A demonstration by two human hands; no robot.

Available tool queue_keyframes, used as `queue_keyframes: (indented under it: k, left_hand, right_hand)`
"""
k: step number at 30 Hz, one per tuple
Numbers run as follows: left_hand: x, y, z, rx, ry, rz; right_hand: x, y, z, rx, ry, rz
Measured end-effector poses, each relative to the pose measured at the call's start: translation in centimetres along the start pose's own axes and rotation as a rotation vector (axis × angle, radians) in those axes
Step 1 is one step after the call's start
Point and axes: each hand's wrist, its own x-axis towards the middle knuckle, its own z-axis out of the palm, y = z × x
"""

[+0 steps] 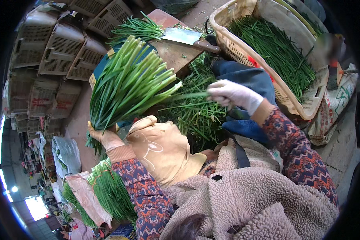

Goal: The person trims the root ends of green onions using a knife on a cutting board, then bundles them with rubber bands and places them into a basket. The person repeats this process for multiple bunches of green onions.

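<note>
My left hand (103, 135) grips a thick bundle of leafy green allium stalks (132, 87) near its leaf end. The pale cut stem ends fan out up and to the right. My right hand (231, 94), in a thin white glove, has its fingers closed on a blurred green leaf strand (195, 95) that reaches toward the bundle. Below that strand lies a heap of loose green trimmings (198, 120), between my lap and the cutting board. A tan cloth apron (159, 147) with a white line drawing covers my lap.
A cleaver (183, 36) lies on the cutting board (180, 57), its blade near more cut greens (138, 28). To the right stands a plastic crate (228, 39) of long greens. Tied bundles (111, 189) stand at lower left. Stacked crates (60, 45) line the left side.
</note>
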Motion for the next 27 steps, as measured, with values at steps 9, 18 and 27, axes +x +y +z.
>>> queue_keyframes:
  k: [9, 18, 27]
  left_hand:
    - [-2.5, 1.5, 0.5, 0.022, 0.042, 0.029]
    - [-2.8, -0.7, 0.5, -0.081, -0.037, -0.074]
    - [-4.3, -1.4, 3.3, -0.103, -0.181, -0.106]
  right_hand:
    - [2.9, -7.6, 3.3, -0.491, 0.463, -0.525]
    - [4.8, -7.4, 6.8, -0.906, 0.463, -0.558]
    - [3.3, 2.3, -3.4, -0.736, 0.858, -0.352]
